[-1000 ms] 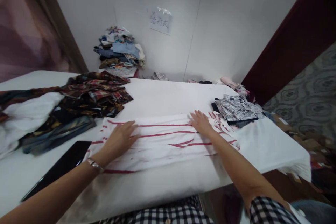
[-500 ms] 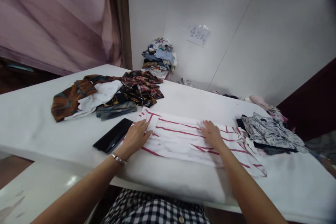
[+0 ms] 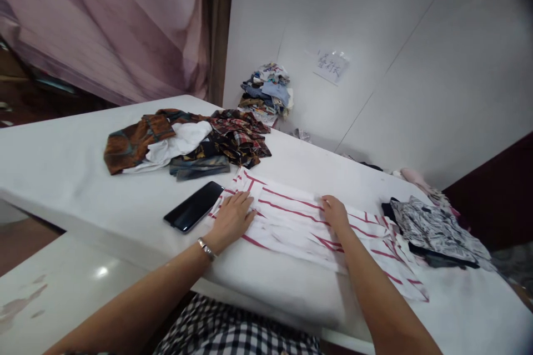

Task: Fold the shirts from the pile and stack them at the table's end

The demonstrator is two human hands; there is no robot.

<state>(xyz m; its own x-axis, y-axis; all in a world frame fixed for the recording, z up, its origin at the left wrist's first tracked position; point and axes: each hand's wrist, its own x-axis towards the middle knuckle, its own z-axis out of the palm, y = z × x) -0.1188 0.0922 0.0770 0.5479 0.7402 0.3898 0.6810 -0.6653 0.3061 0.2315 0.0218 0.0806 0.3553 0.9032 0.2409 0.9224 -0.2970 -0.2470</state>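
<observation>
A white shirt with red stripes (image 3: 287,233) lies lengthwise before me, folded into a long strip, its right end loose and uneven. My left hand (image 3: 234,215) rests flat on the shirt's left end with the fingers stretched out. At the far edge, near the middle, my right hand (image 3: 335,213) has its fingers curled together on the cloth, pinching it. A black phone (image 3: 195,207) lies just left of the shirt, close to my left hand.
Crumpled dark and plaid clothes (image 3: 225,136) lie at the back left. A stack of garments with a black-and-white patterned one on top (image 3: 437,224) sits to the right. Beyond the white table (image 3: 62,161), a tall clothes pile (image 3: 266,91) stands by the wall.
The fingers of my right hand have gone from lying spread on the shirt to closing on its far edge. My left hand stays flat. The view has shifted slightly.
</observation>
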